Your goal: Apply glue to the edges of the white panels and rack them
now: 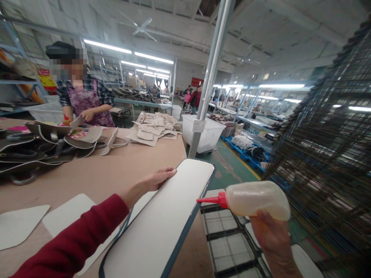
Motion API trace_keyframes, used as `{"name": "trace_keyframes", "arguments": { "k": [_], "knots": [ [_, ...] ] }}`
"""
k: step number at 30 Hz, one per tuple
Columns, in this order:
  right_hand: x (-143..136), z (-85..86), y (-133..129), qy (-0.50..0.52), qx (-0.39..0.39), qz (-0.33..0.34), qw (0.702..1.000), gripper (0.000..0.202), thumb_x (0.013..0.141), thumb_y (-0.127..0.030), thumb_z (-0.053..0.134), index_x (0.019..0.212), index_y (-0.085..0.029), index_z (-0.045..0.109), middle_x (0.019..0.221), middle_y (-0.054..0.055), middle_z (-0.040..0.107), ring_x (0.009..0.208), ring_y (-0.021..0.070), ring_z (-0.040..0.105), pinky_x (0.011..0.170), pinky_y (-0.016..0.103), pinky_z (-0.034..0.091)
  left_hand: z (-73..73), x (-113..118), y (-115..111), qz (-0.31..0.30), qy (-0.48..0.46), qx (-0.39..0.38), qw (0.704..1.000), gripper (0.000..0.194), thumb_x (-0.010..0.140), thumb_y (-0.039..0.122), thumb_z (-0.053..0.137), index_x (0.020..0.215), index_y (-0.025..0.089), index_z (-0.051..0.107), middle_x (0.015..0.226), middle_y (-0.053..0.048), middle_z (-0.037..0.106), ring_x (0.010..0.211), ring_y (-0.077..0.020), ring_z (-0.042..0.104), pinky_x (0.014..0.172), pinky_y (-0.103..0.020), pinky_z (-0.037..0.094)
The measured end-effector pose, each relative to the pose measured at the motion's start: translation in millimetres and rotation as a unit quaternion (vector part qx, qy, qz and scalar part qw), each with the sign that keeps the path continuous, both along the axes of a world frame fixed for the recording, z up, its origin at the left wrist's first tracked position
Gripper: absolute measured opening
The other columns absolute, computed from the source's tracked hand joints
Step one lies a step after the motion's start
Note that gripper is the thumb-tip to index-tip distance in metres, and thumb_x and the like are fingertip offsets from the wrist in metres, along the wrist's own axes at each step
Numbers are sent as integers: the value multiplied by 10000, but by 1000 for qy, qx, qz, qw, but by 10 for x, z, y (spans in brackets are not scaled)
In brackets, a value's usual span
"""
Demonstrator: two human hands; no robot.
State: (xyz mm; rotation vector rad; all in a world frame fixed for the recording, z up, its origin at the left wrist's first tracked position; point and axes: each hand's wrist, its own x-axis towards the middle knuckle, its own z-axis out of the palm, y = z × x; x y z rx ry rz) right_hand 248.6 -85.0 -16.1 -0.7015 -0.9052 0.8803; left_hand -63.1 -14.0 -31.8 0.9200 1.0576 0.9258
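My left hand (158,179) grips the upper left edge of a long white panel (162,220) with rounded corners and a dark rim, which is held tilted over the table. In my right hand (269,235) is a translucent squeeze bottle (256,199), lying on its side with its red nozzle (210,200) pointing left. The nozzle tip is at the panel's right edge; whether it touches cannot be made out. Beneath and left of the panel, white pieces (68,212) lie on the table.
Grey bag parts (52,146) cover the brown table (139,158) at left; pale pieces (156,125) are piled farther back. Across stands a person in an apron (87,98). A metal post (199,123), a white bin (211,133), a wire rack (223,227) and stacked racks (327,146) are at right.
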Motion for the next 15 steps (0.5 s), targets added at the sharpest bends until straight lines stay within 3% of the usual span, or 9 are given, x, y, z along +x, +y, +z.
{"name": "trace_keyframes", "arguments": {
  "k": [5,11,15],
  "knots": [
    [9,-26,-14,-36,10,2,999,535,585,-336,828,1087,-260,660,716,40,706,659,238,669,718,432,572,83,63,46,0,13,-7,1000,264,753,333,734,846,180,539,695,15,638,587,-133,602,541,-242,495],
    [20,-22,-16,-11,22,-8,1000,340,546,-301,851,851,-257,709,727,51,709,708,232,680,676,360,585,132,98,117,0,12,-14,1000,239,770,313,724,830,190,529,664,22,625,586,-141,613,539,-242,496],
    [34,-20,-30,-11,5,6,1000,363,552,-318,842,887,-251,717,770,69,719,719,255,687,755,432,578,138,132,141,-2,9,-11,1000,209,797,291,700,801,187,518,675,9,643,553,-128,597,527,-239,501]
  ]
}}
